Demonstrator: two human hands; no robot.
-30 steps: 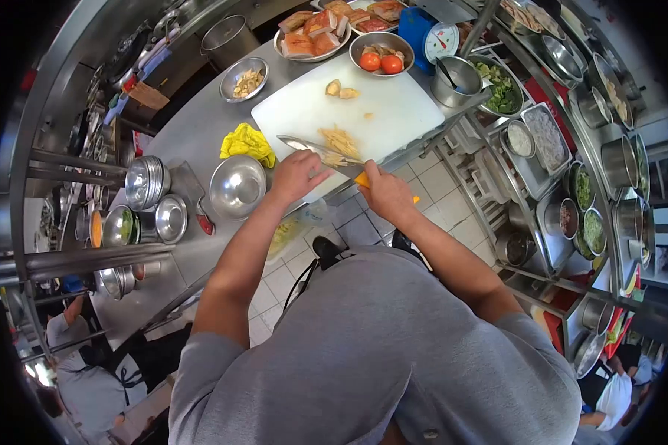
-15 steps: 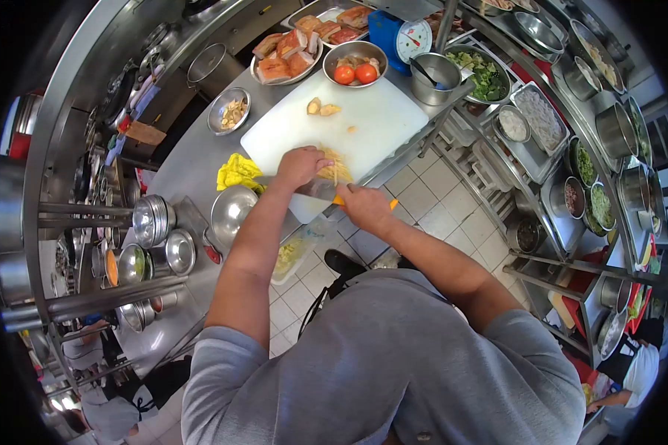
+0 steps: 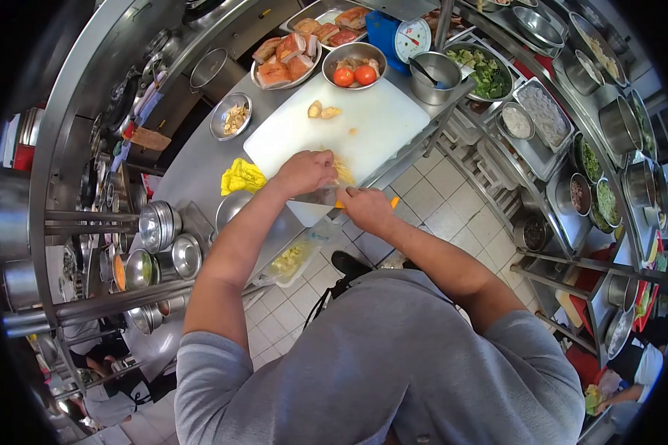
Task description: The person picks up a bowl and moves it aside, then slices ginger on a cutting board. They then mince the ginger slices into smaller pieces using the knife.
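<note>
1. Shirt (image 3: 349,356): plain grey, button (image 3: 423,437) low on front.
2. Sleeves (image 3: 214,371): short, end above elbows.
3. Left hand (image 3: 306,174), right hand (image 3: 369,210): bare.
4. Thin black cord (image 3: 318,305) at waist.
5. Shoe (image 3: 349,263): black.

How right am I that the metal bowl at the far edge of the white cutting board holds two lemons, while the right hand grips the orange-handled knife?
Not lemons: the metal bowl at the far edge of the white cutting board holds two red tomatoes, as the head view shows. The right hand does grip the orange-handled knife.
</note>
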